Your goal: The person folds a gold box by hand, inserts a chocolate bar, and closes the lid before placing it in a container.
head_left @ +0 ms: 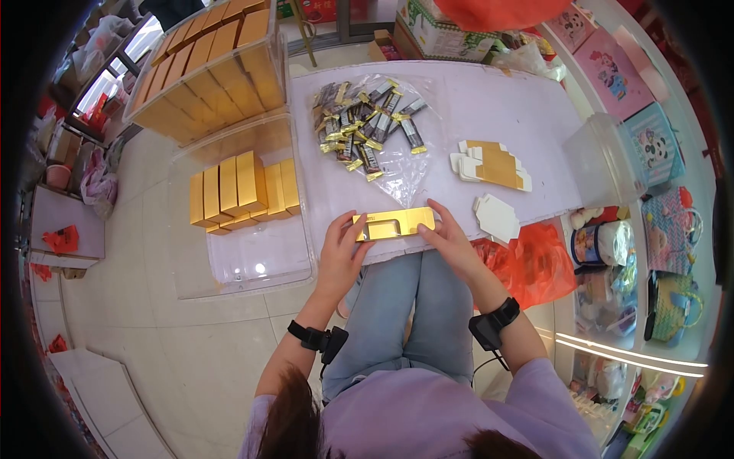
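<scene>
A gold box point(413, 220) with a cut-out window lies lengthwise between my two hands at the near edge of the table. My left hand point(341, 242) grips its left end, and my right hand point(449, 236) holds the right end with the thumb on top. Beyond it, a pile of small dark bars with gold-ended wrappers point(376, 122) is spread on a clear plastic bag point(405, 172). To the right are flattened gold-and-white cartons point(498, 167) and a white unfolded piece point(497, 218).
On the left, a clear plastic bin point(306, 264) holds several gold boxes point(251, 182). Behind it stands another bin with many more gold boxes point(214, 53). A clear tub point(604, 157) sits at the table's right end, above a red plastic bag point(539, 264). Shelves of goods line the right.
</scene>
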A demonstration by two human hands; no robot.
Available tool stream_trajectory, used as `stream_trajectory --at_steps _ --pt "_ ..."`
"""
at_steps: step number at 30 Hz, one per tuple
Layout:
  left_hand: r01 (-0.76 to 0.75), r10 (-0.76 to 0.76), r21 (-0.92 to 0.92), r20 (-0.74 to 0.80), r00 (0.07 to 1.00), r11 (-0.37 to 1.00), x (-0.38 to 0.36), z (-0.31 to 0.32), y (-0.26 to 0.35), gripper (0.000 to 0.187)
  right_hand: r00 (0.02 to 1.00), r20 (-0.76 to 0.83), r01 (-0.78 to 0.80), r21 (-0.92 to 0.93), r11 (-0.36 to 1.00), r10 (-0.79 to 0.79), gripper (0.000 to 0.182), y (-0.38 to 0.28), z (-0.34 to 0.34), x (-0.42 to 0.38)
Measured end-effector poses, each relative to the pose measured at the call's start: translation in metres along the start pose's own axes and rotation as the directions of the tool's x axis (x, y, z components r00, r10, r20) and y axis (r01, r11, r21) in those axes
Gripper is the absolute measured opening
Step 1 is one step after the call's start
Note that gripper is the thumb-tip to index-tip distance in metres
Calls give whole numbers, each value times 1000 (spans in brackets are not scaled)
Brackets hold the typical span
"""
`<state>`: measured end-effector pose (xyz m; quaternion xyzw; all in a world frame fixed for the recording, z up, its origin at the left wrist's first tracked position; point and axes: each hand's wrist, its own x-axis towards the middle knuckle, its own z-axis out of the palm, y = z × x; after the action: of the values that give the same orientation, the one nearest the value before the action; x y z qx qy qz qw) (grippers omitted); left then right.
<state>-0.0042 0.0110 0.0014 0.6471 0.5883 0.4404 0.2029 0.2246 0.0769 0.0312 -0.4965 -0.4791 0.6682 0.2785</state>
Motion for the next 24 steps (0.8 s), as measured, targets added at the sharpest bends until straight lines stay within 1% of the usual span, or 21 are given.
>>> stream_trajectory --at_steps 1,5,7,8,10,11,13,14,16,22,24 --pt "-1 1 -1 1 1000 1000 -1 1 -1 51 1000 0 -23 -53 998 23 69 -1 1 1" --pt "6 -6 -1 5 1000 1000 -1 1 -2 53 999 36 8 -80 997 -5 67 -3 -2 4" --pt "-7 7 10 1 1000 1000 -1 0 -2 53 999 40 -33 -11 999 34 64 -6 -12 4" --pt "-2 2 12 2 1000 1000 -1 0 -2 54 999 40 -32 -12 999 33 64 -4 -14 3" --pt "2 -2 13 3 1000 1000 -1 0 0 55 996 -48 76 161 984 -69 62 -1 -15 1" --pt "-6 6 15 1 1000 1000 -1 -1 3 56 996 -49 76 160 984 -69 62 -1 -15 -1" --pt "-15 15 15 0 1000 1000 -2 0 4 56 1000 8 5 211 978 -6 61 -2 -14 -5" --pt "-27 27 16 -10 1000 1000 -2 1 2 56 1000 5 4 210 978 -6 61 -2 -12 -6" --pt "-40 40 17 -20 999 999 -2 2 0 56 1000 10 -1 203 979 -2 69 -1 -7 -5" --pt "-70 71 27 -23 997 997 -2 1 -2 56 999 41 0 158 987 -7 71 0 -1 0" --pt "-42 43 17 -31 999 999 -2 2 -1 51 999 49 -14 130 991 8 71 0 -2 1"
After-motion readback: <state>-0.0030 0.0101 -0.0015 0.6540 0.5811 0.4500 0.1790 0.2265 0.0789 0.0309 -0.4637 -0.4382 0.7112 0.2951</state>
